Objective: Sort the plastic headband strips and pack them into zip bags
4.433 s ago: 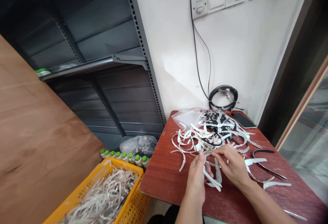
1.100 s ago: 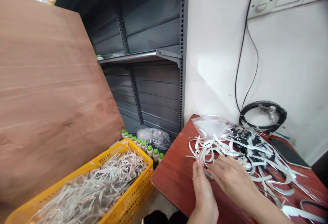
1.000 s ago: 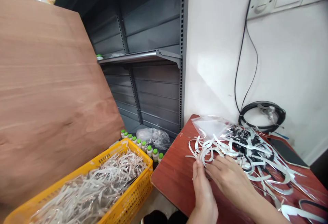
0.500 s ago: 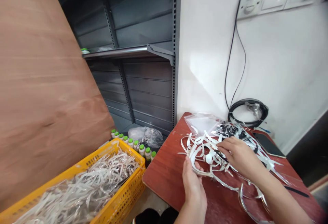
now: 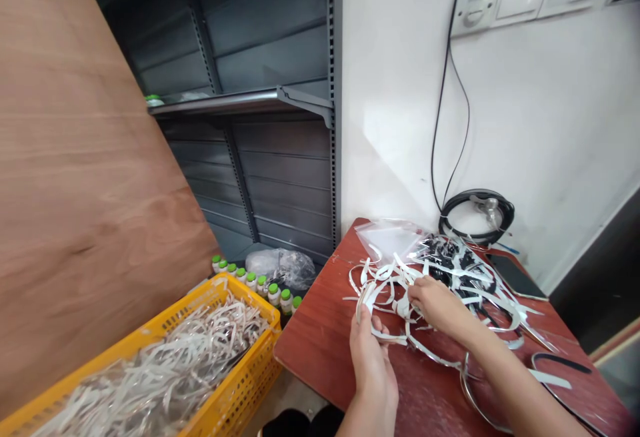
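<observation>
Toward the left edge of the table (image 5: 320, 330), the left hand (image 5: 369, 357) holds a bundle of curved white strips (image 5: 367, 297). Its grip is closed around the lower part of the bundle, and the upper ends project above the fingers toward the far edge. The right hand (image 5: 435, 302) is positioned to the right of the bundle, at the front of a tangled pile (image 5: 387, 273) of white strips. Its fingers are bent and drawn together at the pile; whether the fingertips pinch a strip cannot be told.

The pile spreads across the far half of the table and contains black pieces (image 5: 450, 260) toward the far edge. A clear plastic bag (image 5: 393, 237) lies at the far left corner, partly beneath the pile. A coiled black cable (image 5: 453, 227) stands against the wall (image 5: 390, 90) at the far edge. A dark flat device (image 5: 515, 275) lies at the far right corner. Near the right edge rests a band (image 5: 563, 359) with a black end.

Beyond the left edge, a yellow basket (image 5: 263, 360) holds a heap of similar strips. Bottles (image 5: 274, 295) with green caps form a row beside the basket.
</observation>
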Motion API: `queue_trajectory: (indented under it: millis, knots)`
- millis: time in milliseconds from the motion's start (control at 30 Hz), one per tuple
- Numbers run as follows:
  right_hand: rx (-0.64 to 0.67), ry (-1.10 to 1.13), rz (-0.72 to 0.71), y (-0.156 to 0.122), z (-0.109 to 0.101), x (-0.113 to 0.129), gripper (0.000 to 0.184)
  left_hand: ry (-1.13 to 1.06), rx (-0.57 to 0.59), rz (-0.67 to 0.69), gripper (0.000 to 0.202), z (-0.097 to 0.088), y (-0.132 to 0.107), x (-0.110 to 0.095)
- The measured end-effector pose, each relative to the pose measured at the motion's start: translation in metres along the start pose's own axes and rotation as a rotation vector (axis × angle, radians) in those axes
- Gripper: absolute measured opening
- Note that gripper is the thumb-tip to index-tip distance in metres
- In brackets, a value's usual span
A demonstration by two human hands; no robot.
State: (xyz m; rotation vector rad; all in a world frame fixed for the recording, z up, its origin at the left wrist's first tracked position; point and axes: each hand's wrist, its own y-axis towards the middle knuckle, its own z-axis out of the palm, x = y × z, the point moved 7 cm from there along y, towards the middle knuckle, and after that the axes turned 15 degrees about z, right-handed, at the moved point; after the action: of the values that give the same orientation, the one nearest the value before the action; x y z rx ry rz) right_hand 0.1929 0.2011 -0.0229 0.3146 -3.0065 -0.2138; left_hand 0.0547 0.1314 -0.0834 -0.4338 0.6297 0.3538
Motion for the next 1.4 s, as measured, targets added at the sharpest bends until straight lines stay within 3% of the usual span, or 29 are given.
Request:
queue_trajectory:
  millis: [100,233,333,433,567,700,800,900,1000,1400]
  knots:
    - [0.013,0.056,0.006,0.0,-0.006,0.0,0.023,0.004,0.0,0.006,0.034,-0.001,0.0,0.0]
    - [0.173,0.192,-0.052,-0.007,0.001,0.015,0.02,-0.011,0.032,0.027,0.029,0.001,-0.001,-0.003]
    - [0.241,0.142,0.014,-0.009,0.008,0.013,0.013,-0.013,0.047,0.026,0.026,0.003,-0.001,-0.003]
    - [0.2,0.173,0.109,-0.005,-0.001,0.001,0.017,-0.012,0.034,0.012,0.026,0.003,-0.001,-0.003]
    - [0.086,0.399,0.139,-0.008,-0.036,-0.008,0.02,-0.029,0.036,-0.022,0.026,0.004,-0.002,-0.001]
    - [0.03,0.553,0.016,-0.025,-0.069,0.008,0.018,-0.078,0.02,-0.074,0.029,0.004,-0.003,0.004]
    - [-0.025,0.522,-0.158,-0.04,-0.081,0.033,0.017,-0.153,0.025,-0.116,0.031,0.006,-0.004,0.007]
    - [-0.046,0.408,-0.294,-0.052,-0.077,0.057,0.017,-0.205,0.075,-0.098,0.028,0.01,-0.005,0.006]
    - [-0.012,0.308,-0.333,-0.056,-0.066,0.071,0.019,-0.229,0.084,-0.073,0.024,0.011,-0.006,0.005]
    - [0.008,0.213,-0.393,-0.061,-0.066,0.082,0.021,-0.149,0.119,-0.047,0.035,0.01,-0.008,0.005]
